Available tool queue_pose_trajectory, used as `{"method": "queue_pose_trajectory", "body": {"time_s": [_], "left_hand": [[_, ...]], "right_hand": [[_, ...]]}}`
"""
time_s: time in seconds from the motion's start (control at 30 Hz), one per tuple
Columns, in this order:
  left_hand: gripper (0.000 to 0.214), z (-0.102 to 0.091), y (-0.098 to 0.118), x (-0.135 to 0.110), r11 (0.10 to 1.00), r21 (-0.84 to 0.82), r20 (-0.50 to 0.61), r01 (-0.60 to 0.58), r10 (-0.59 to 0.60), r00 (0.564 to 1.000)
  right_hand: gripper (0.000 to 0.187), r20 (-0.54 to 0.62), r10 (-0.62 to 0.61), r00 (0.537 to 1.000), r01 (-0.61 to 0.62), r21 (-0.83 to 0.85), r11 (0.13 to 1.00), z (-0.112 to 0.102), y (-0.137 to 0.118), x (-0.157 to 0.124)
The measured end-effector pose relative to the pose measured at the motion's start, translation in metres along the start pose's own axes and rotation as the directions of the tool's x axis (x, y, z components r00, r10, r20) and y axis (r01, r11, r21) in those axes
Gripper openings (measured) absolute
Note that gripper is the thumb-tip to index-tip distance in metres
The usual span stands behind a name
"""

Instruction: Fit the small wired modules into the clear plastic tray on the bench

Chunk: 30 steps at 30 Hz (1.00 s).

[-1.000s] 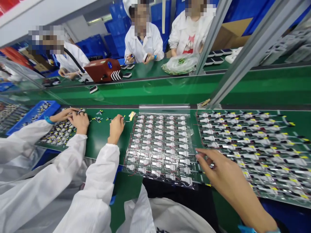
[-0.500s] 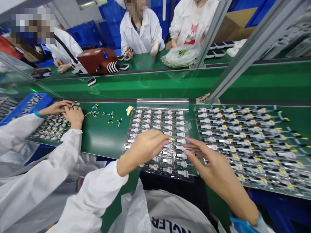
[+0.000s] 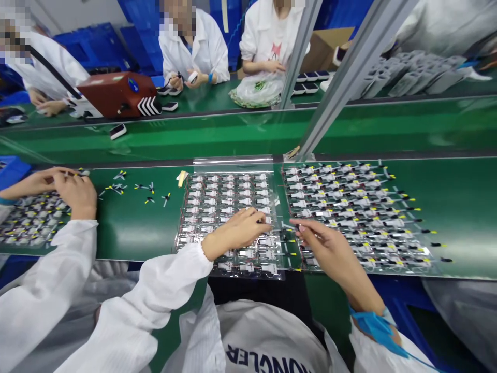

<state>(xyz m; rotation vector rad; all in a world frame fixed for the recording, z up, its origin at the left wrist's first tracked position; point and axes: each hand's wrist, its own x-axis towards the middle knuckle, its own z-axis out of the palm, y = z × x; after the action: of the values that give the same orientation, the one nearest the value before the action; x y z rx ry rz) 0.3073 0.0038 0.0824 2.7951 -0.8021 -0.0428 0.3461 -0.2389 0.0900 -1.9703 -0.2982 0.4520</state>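
A clear tray [image 3: 202, 252] with rows of small white parts with thin red wires lies in front of me. Over its right columns is my left hand [image 3: 239, 230], fingers bent together at the tips; something dark shows there, too small to name. My right hand [image 3: 324, 242] is at the gap beside the tray, thumb and forefinger pinched on a small black-and-white strip [image 3: 288, 226]. Several yellow-tipped strips [image 3: 290, 254] lie along the tray's right edge. Right of them, a second tray [image 3: 421, 261] holds rows of white parts with black and yellow ends.
At left, a co-worker's hands [image 3: 73, 191] are over a pile of small parts [image 3: 34, 220]. Loose yellow-tipped pieces [image 3: 149, 200] lie on the green bench [image 3: 135, 228]. A metal post [image 3: 330, 93] rises behind; across the bench are people and a red-brown box [image 3: 116, 96].
The view has swung right. My right hand has closed from spread fingers to a pinch on a strip. My left fingers have bent inward over the tray. Yellow-tipped strips now show between the trays.
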Motion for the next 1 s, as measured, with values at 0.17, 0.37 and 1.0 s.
{"method": "queue_pose_trajectory", "body": {"time_s": [0.17,0.37,1.0], "left_hand": [[0.034,0.014,-0.01,0.0,0.996,0.049,0.038,-0.078,0.076,0.996],[0.037,0.007,-0.022,0.012,0.992,0.077,0.072,-0.104,0.098,0.993],[0.017,0.009,-0.038,0.029,0.99,-0.093,0.049,-0.111,0.116,0.992]], "right_hand": [[0.037,-0.006,-0.019,1.0,0.018,-0.082,0.996,0.004,-0.004,0.001],[0.032,-0.013,-0.098,0.995,0.094,-0.164,0.982,0.006,-0.008,0.006],[0.026,0.086,-0.244,0.966,0.253,-0.507,0.824,0.023,0.002,0.036]]}}
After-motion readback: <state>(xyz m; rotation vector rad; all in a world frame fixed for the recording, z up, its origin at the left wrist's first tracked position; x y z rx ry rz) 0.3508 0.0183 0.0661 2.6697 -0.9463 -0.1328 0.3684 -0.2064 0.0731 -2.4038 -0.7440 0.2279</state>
